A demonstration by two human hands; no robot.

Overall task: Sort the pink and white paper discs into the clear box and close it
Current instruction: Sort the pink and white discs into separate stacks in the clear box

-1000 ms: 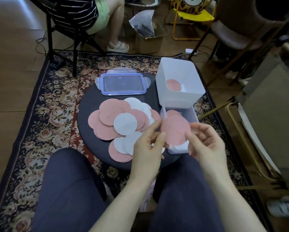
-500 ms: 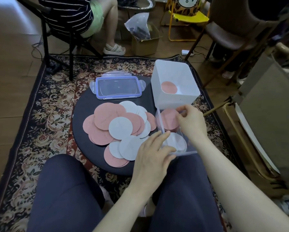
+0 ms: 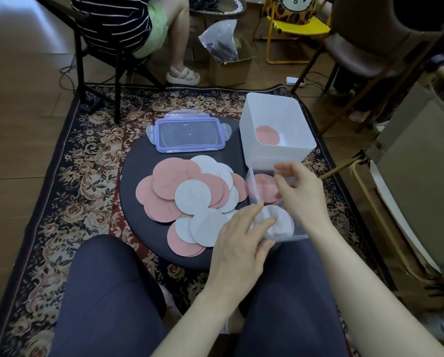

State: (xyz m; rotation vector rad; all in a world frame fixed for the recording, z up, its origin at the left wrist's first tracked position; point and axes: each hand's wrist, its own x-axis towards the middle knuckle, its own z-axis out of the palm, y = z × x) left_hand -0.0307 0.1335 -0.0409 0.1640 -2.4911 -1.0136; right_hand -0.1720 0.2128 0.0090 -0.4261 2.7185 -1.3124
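Since half a second ago: right hand (image 3: 302,194) lifted a little above the clear box (image 3: 251,186), fingers now loosely spread and holding nothing; left hand (image 3: 241,243) barely shifted. A second ago, pink disc pinched between both hands; now lying in the box.

Left grip relaxed, fingers nearly straight, fingertips (image 3: 260,211) touching the box's near left wall beside the white disc (image 3: 280,222) inside. Right grip wide, hovering over the box's far half, just above the pink disc (image 3: 263,186) lying there; no contact visible.

Box on the right edge of the round dark surface (image 3: 138,171), pink far, white near, lid off. Lid (image 3: 188,135), blue-rimmed, flat at the far side of the surface, well apart from both hands. White tub (image 3: 277,130) just behind the box, one pink disc on its floor. Loose pile of discs (image 3: 190,194) spread across the surface left of the box, near the left hand, overlapping, pink and white mixed.

Floral rug (image 3: 81,176) beneath. Seated person (image 3: 138,29) on a chair farther back.
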